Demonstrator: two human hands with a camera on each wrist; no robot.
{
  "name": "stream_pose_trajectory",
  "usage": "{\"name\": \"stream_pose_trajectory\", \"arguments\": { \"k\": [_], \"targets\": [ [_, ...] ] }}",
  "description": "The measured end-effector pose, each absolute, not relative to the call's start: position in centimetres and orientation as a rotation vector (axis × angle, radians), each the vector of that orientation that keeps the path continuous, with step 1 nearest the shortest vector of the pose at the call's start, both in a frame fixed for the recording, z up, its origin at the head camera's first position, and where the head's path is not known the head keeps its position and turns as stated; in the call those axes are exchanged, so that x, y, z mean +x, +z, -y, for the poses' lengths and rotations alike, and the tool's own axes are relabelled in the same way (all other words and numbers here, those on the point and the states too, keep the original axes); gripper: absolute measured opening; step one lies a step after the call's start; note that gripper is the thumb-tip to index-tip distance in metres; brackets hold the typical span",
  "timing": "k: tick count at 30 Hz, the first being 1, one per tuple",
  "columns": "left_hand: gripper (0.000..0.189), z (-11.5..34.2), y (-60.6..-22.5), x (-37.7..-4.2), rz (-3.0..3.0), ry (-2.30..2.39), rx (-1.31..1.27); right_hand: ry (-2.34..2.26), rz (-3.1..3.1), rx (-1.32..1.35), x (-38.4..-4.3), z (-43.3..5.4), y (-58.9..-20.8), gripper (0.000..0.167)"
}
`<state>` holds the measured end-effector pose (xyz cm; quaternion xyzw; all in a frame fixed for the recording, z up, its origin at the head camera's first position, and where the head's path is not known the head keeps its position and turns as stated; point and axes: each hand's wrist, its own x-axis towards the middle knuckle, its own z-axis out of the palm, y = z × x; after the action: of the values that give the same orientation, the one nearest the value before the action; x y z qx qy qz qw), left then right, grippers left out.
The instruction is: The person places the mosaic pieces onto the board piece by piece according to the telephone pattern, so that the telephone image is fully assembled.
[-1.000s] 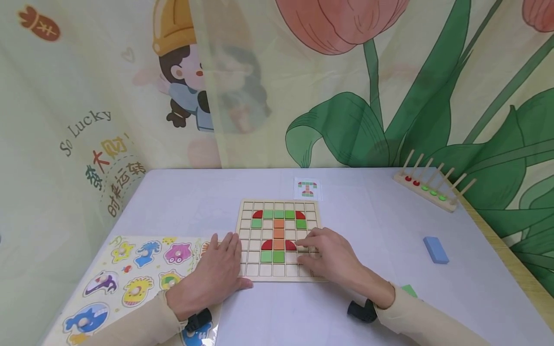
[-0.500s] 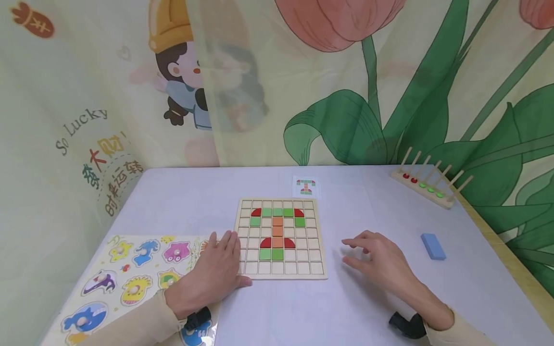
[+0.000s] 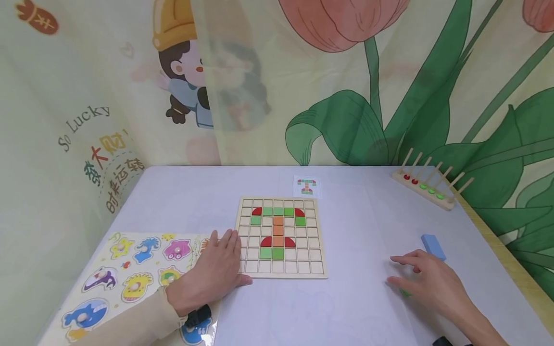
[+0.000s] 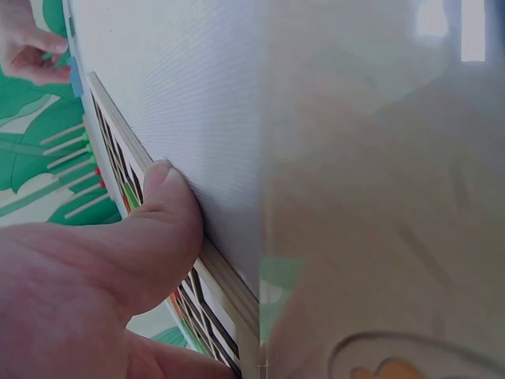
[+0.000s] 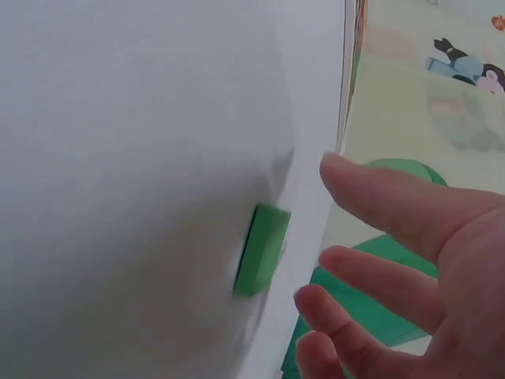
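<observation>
A wooden grid board (image 3: 304, 254) lies flat mid-table in the head view, with red quarter-round, green and orange pieces in its cells. My left hand (image 3: 214, 271) rests at its left edge, fingers straight. In the left wrist view the thumb (image 4: 170, 213) presses along the board's front rim. At the right, my right hand (image 3: 434, 283) hovers with thumb and fingers spread, holding nothing. A green block (image 5: 264, 249) lies on the table just off its fingertips in the right wrist view; in the head view the hand hides most of that block.
Behind the board lies a small pattern card (image 3: 306, 185). An animal knob puzzle (image 3: 123, 262) lies under the left forearm. A blue block (image 3: 433, 246) sits just beyond the right hand. A peg stand (image 3: 421, 188) with red and green beads occupies the back right corner.
My right hand has left the board's lower right part and travelled right to above the green block. A red quarter-round piece stays in the grid where it was. My left hand keeps its place.
</observation>
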<state>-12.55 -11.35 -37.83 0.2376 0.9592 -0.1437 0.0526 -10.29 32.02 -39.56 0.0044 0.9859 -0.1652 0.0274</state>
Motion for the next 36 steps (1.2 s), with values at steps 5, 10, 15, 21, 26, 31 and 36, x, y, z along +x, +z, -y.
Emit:
{"name": "stream_pose_trajectory", "arguments": {
  "k": [5,10,15,21,26,31,36],
  "targets": [
    [0.092,11.5,-37.7,-12.5,-2.920,-0.397,0.717,-0.474,-2.947,0.057,-10.2,-33.0,-40.0,0.066],
    [0.092,11.4,-37.7,-12.6,-2.935,-0.357,0.724,-0.427,-2.927,0.070,-9.6,-33.7,-40.4,0.062],
    [0.093,11.4,-37.7,-12.6,-2.933,-0.396,0.728,-0.429,-2.925,0.102,-9.2,-34.1,-40.4,0.053],
    [0.092,11.5,-37.8,-12.7,-2.937,-0.433,0.738,-0.466,-2.943,0.105,-8.7,-34.1,-40.4,0.040],
    [0.092,11.4,-37.8,-12.7,-2.935,-0.416,0.721,-0.475,-2.991,0.045,-8.6,-33.4,-40.6,0.034],
    [0.093,11.3,-37.8,-12.7,-2.926,-0.410,0.701,-0.504,-3.028,-0.034,-8.7,-31.9,-40.7,0.031],
    [0.094,11.3,-37.9,-12.7,-2.921,-0.424,0.706,-0.511,-3.058,-0.142,-9.1,-29.7,-40.5,0.029]
  ]
}}
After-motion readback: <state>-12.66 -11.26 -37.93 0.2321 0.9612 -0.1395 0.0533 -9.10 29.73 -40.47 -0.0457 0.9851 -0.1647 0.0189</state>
